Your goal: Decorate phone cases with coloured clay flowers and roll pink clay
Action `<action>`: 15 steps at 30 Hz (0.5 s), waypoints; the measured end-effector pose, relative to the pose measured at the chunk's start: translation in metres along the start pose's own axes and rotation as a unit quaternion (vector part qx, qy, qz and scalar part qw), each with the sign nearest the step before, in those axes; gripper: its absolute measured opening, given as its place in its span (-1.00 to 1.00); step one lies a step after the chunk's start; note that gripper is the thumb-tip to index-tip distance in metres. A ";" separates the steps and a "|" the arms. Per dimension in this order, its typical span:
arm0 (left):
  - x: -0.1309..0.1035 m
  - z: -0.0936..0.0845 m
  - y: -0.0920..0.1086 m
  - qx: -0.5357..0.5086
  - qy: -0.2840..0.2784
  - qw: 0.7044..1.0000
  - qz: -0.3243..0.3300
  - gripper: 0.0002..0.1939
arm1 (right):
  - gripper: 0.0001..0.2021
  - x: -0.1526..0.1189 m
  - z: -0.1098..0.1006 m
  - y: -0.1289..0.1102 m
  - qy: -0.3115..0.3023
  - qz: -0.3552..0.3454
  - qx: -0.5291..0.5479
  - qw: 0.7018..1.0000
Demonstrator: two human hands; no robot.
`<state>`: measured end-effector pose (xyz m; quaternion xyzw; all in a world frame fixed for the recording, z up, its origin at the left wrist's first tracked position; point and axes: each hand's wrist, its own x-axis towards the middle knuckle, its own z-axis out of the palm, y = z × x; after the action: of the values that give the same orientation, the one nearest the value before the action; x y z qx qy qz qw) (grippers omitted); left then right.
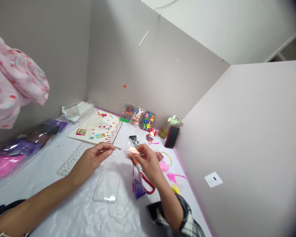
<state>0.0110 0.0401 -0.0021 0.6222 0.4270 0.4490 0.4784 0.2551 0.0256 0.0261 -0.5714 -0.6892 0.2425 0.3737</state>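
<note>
My right hand point(148, 161) is closed on a small clear plastic bag point(132, 150) with something peach-coloured inside. Facing it, my left hand point(98, 156) pinches a thin dark strip point(117, 147) beside the bag; what kind of strip it is I cannot tell. Below my hands a clear phone case point(106, 184) lies flat. Red-handled scissors point(148, 187) rest partly under my right hand, next to a packet of purple clay point(138, 189). A small black packet point(134, 139) lies just beyond the bag.
Three decorated phone cases point(138, 116) lean on the back wall. A spiral notebook point(98, 128), a white patterned strip point(74, 159) and coloured packets point(27, 148) lie leftward. On the right are a phone point(172, 137), a jar point(164, 131), pink clay point(164, 166) and a yellow piece point(175, 188).
</note>
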 end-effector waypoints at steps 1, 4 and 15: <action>0.000 0.001 -0.001 0.007 -0.001 1.000 0.008 -0.60 | -0.88 -0.010 0.005 -0.004 -0.006 -0.003 0.022 1.000; -0.002 0.006 -0.003 0.031 -0.017 0.999 0.033 -0.63 | -0.85 -0.030 0.018 -0.006 -0.005 -0.009 0.068 0.998; -0.009 0.011 -0.006 0.110 -0.021 0.991 0.077 -0.77 | -0.87 -0.041 0.032 0.005 0.008 -0.009 0.102 0.995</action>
<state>0.0187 0.0306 -0.0110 0.7115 0.4147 0.4217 0.3794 0.2357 -0.0096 -0.0067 -0.5259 -0.6627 0.3037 0.4382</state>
